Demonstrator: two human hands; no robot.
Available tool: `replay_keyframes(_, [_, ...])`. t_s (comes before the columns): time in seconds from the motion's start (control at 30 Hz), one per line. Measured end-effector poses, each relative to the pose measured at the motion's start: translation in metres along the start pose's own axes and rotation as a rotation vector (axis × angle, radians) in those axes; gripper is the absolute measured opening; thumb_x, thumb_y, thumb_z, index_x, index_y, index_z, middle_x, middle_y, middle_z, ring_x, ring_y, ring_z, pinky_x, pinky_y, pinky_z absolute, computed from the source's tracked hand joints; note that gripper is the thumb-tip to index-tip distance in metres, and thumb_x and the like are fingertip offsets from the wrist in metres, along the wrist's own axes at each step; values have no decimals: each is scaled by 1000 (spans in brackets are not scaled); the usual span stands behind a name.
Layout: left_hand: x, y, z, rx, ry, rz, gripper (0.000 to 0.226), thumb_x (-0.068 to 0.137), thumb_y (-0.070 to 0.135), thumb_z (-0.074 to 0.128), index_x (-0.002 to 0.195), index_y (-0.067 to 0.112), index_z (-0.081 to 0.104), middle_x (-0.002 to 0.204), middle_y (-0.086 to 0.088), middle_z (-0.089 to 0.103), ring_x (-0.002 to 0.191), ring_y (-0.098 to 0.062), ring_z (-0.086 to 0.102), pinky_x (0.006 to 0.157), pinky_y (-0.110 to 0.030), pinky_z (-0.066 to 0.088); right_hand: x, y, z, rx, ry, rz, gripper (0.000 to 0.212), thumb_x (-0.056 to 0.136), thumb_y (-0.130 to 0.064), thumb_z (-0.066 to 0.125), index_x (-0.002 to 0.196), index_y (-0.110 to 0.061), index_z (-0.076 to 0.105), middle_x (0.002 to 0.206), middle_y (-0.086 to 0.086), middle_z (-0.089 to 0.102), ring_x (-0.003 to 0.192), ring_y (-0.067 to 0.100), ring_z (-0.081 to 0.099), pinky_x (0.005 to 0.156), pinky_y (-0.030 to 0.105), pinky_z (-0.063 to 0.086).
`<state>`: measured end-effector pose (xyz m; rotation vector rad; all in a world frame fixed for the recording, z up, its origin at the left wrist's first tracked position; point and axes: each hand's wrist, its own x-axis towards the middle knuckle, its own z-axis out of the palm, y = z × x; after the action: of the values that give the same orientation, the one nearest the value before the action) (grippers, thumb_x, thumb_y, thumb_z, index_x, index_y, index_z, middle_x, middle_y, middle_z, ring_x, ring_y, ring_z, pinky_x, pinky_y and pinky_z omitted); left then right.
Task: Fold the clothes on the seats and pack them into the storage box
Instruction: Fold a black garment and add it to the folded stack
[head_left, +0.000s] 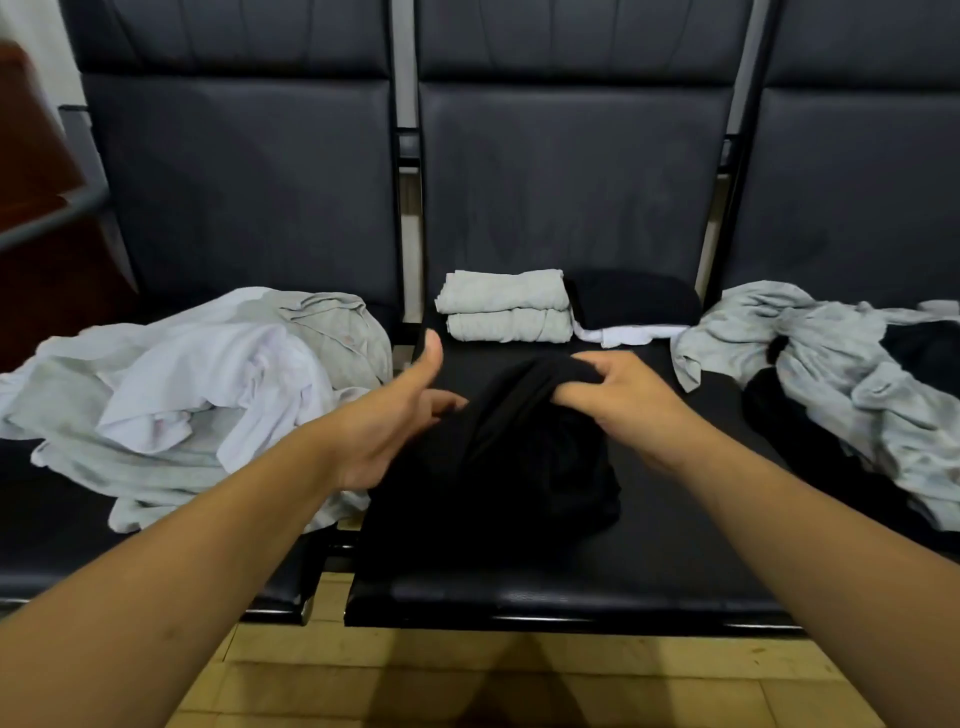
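Black and bunched up, the cloth lies in the middle of the bench, toward the near edge. The right hand has its fingers curled tight round a fold at the top of the cloth, most likely to lift that part and shake it flat. The left hand is open with the thumb up. Its straight fingers reach the left edge of the cloth and hold nothing. I think it is about to take the other side, so both hands can pull the cloth straight.

At the far side of the middle seat sit the folded grey clothes. Just right of them a folded black piece rests on a white piece (put there out of the way, I guess). The left pile and the right pile are not folded yet. No box shows here.
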<state>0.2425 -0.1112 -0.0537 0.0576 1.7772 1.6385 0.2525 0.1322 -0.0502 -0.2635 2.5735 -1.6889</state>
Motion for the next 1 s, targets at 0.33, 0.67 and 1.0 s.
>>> replay_keyframes(0.33, [-6, -8, -35, 261, 255, 176, 16, 99, 8, 56, 110, 9, 66, 102, -9, 73, 94, -21, 69, 86, -30, 50, 1, -6, -56, -330, 32, 36, 22, 79, -22, 83, 85, -8, 66, 74, 2, 70, 67, 8, 66, 66, 28, 52])
replay_keyframes(0.67, [-6, 16, -26, 353, 551, 440, 16, 102, 25, 52, 96, 16, 64, 82, -2, 68, 76, -13, 61, 72, -28, 46, -11, -20, -88, -818, -173, 222, 12, 83, -16, 75, 88, -26, 70, 77, 2, 71, 73, 20, 67, 68, 29, 54])
replay_keyframes(1.0, [-15, 24, -40, 351, 695, 534, 22, 101, 27, 55, 103, 6, 64, 103, -21, 69, 82, -15, 60, 75, -23, 46, -29, -24, -98, 486, -225, 189, 68, 46, -52, 94, 104, -19, 79, 111, 4, 75, 98, 18, 72, 84, 35, 58])
